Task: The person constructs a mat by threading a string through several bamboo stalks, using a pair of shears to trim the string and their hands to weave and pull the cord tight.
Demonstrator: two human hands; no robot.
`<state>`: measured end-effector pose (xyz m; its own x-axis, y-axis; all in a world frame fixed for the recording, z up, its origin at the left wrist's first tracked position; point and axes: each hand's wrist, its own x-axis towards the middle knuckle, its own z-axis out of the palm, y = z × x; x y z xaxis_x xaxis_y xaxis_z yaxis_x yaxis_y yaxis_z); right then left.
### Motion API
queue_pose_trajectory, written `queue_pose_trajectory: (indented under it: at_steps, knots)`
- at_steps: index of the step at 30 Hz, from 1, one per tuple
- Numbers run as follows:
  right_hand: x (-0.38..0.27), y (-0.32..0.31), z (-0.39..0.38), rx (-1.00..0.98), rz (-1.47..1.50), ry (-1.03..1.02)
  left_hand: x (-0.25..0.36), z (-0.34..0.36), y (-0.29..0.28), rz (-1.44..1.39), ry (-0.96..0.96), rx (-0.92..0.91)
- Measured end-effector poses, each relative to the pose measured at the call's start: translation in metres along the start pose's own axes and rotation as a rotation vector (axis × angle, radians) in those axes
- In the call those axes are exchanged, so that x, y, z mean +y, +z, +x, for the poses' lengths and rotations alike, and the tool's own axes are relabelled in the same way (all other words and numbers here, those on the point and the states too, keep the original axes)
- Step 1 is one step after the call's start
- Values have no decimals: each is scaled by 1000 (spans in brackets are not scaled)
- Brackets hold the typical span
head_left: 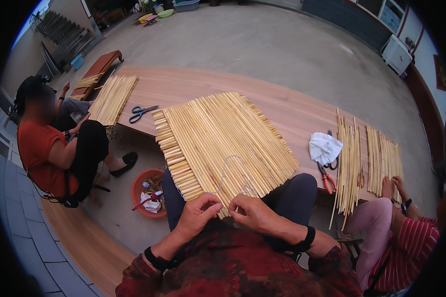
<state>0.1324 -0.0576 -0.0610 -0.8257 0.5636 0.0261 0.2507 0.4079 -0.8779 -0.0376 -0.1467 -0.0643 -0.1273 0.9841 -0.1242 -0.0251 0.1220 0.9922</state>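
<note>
A mat of straw-yellow reed stalks [218,138] slopes from the table edge down over my knees, its stalks tied side by side. Cut ends form a stepped band along its left side. At the mat's near corner, my left hand [199,212] is closed, with thumb and forefinger pinched together. Just to the right, my right hand [255,214] is closed in a similar pinch at the same edge. A thin dark thread [233,159] loops loosely over the stalks above both hands. What the fingertips hold is too small to make out.
Scissors [141,114] lie left on the wooden table [183,81]. At right are a white cloth [325,147], red-handled pliers [327,179] and loose reeds [348,163]. An orange basin [148,190] holds scraps. People work at other mats on both sides.
</note>
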Motion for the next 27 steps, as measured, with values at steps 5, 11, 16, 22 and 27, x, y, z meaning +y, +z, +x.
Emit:
queue_pose_trajectory:
  at_steps: [5, 11, 16, 22, 27]
  knots:
    - [13, -41, -5, 231, 415, 275, -21, -9, -45, -114, 116, 389]
    - [44, -110, -6, 896, 723, -42, -43, -40, -56, -353, -340, 377]
    - [44, -91, -3, 703, 653, 73, -62, -21, -41, -772, -401, 77]
    - [59, -24, 8, 292, 408, 188, -77, 1, -23, -832, -273, 168]
    - [83, 16, 11, 280, 484, 149, -81, 7, -16, -805, -227, 208]
